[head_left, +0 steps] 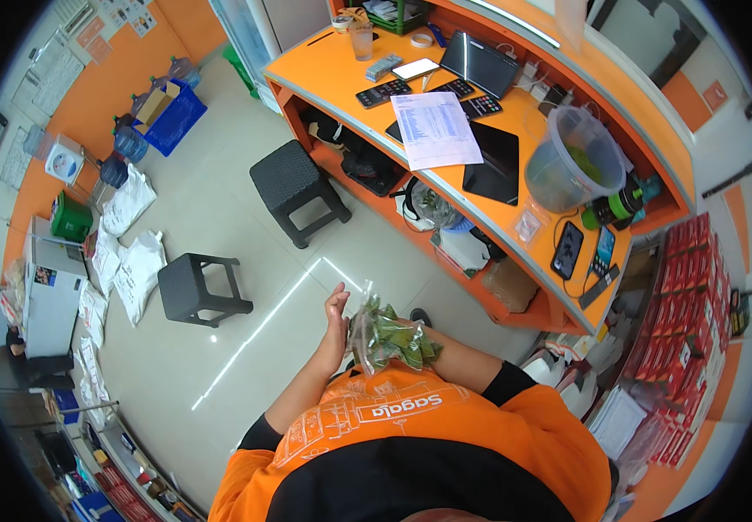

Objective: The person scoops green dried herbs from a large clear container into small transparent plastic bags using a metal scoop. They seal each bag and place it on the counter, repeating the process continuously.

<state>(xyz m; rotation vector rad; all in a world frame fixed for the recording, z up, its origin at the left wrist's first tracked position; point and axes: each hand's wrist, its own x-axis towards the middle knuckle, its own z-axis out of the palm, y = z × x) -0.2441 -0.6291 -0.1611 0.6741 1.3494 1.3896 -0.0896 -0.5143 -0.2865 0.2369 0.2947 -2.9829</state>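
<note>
In front of my chest is a clear plastic bag point(391, 337) with several green, folded leaf-like pieces inside. Its loose, see-through end points up and to the left. My left hand point(335, 324) is at the bag's left side, fingers stretched out and pointing away from me; whether the palm presses on the plastic I cannot tell. From the right, my right forearm point(467, 361) reaches in behind the bag. The bag hides my right hand and its fingers, so its grip does not show.
Ahead to the right stands an orange counter point(319, 61) with papers point(437, 130), phones, a laptop and a clear bucket point(571, 161). Two black stools point(293, 178) are on the tiled floor. White sacks point(138, 274) lie at left; red boxes point(685, 322) are stacked at right.
</note>
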